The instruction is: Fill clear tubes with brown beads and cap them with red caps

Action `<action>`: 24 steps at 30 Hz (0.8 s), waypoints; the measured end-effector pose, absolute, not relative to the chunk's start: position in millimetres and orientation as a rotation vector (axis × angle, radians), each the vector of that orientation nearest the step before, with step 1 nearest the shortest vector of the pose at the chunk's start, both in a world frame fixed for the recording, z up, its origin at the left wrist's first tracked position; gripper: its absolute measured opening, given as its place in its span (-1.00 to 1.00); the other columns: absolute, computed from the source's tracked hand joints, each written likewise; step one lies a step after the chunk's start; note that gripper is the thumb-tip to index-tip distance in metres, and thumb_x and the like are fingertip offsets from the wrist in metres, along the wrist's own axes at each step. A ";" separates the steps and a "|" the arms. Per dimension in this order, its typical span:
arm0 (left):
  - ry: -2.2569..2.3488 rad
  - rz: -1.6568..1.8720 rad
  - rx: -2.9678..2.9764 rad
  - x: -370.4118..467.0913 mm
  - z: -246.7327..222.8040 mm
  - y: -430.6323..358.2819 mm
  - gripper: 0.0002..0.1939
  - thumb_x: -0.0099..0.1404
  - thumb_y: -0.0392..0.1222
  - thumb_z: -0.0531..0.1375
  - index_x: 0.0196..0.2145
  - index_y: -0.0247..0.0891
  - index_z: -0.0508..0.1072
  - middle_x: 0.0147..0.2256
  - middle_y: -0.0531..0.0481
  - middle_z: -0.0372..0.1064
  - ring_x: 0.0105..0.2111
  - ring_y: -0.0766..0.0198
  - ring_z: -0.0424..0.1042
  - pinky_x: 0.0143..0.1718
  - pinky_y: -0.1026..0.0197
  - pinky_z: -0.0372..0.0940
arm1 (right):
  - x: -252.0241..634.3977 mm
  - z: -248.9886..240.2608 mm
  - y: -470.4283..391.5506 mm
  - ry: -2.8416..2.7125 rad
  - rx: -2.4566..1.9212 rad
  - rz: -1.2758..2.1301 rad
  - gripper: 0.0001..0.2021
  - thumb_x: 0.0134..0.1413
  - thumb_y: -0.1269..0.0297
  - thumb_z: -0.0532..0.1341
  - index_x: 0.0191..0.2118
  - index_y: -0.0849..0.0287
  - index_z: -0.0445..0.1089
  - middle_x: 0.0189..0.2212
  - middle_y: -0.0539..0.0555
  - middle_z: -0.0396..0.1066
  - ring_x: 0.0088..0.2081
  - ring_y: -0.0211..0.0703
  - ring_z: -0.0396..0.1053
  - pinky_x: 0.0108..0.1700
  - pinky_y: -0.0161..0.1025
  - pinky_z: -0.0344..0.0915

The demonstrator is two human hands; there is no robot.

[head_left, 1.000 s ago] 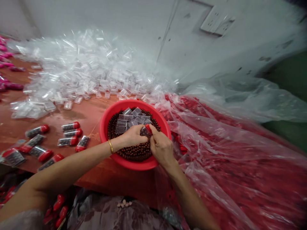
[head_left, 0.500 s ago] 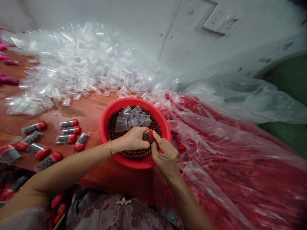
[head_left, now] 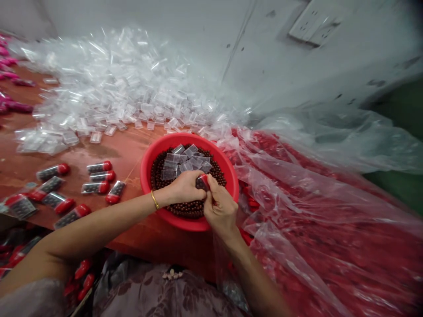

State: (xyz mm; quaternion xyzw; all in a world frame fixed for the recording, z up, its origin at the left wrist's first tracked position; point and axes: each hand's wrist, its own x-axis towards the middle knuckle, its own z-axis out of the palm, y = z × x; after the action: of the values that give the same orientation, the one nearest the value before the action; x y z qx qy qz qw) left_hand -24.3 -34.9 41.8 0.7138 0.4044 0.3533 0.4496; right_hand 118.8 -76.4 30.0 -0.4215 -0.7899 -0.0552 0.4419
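Note:
Above the red basin [head_left: 144, 176], my left hand [head_left: 185, 186] is closed around a small clear plastic case [head_left: 201, 183] filled with dark beads. My right hand [head_left: 222, 210] pinches the red cap [head_left: 205, 178] at the end of that case, thumb and fingers bent against it. My fingers hide much of the case, so how far the cap is seated cannot be told. Brown beads [head_left: 190, 210] fill the basin beneath both hands. Several empty clear cases [head_left: 175, 158] lie on top of the beads.
Filled red-capped cases [head_left: 95, 188] are scattered on the orange tabletop [head_left: 127, 152] at left. A heap of clear cases [head_left: 128, 88] leans along the wall. Plastic sheeting [head_left: 297, 193] covers red pieces at right. Magenta items [head_left: 15, 105] lie far left.
My right hand has shifted slightly left and up, closer to my left hand, and less of the red cap shows. The whole view has swung a little.

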 end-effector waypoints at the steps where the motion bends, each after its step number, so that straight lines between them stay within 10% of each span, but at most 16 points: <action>1: 1.001 0.862 1.767 -25.4 40.9 -33.9 -0.88 -0.09 -0.32 0.11 -0.48 -0.32 0.30 -0.53 0.12 0.25 -0.52 0.40 0.18 -0.48 0.34 0.11 | 119.7 30.3 -74.1 -1.969 -1.058 -0.090 -0.50 0.05 0.56 0.06 0.14 0.16 0.28 -0.11 0.17 0.49 -0.18 -0.11 0.49 -0.11 -0.15 0.45; 15: 0.960 0.777 1.544 -24.1 38.3 -30.8 -0.89 -0.13 -0.37 0.07 -0.52 -0.32 0.27 -0.59 0.16 0.19 -0.57 0.44 0.13 -0.52 0.36 0.09 | 120.2 25.1 -71.4 -2.028 -1.100 0.025 -0.43 0.02 0.56 0.04 0.21 0.18 0.19 -0.12 0.20 0.49 -0.23 -0.09 0.47 -0.13 -0.11 0.44; 24: 0.814 0.629 1.978 -17.6 44.9 -38.5 -0.93 -0.08 -0.29 0.10 -0.62 -0.28 0.21 -0.64 0.15 0.11 -0.61 0.44 0.07 -0.59 0.35 -0.03 | 133.2 45.1 -53.1 -1.445 -1.103 0.624 -0.72 0.15 0.15 0.07 -0.13 0.13 0.41 -0.23 0.11 0.51 -0.34 -0.17 0.45 -0.27 -0.20 0.41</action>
State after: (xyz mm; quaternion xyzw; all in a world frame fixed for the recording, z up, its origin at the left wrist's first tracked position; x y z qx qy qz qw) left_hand -17.6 -38.5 44.9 0.7964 0.3277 0.2532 0.4407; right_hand 133.2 -53.1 45.1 -0.4704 -0.6163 0.2662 0.5727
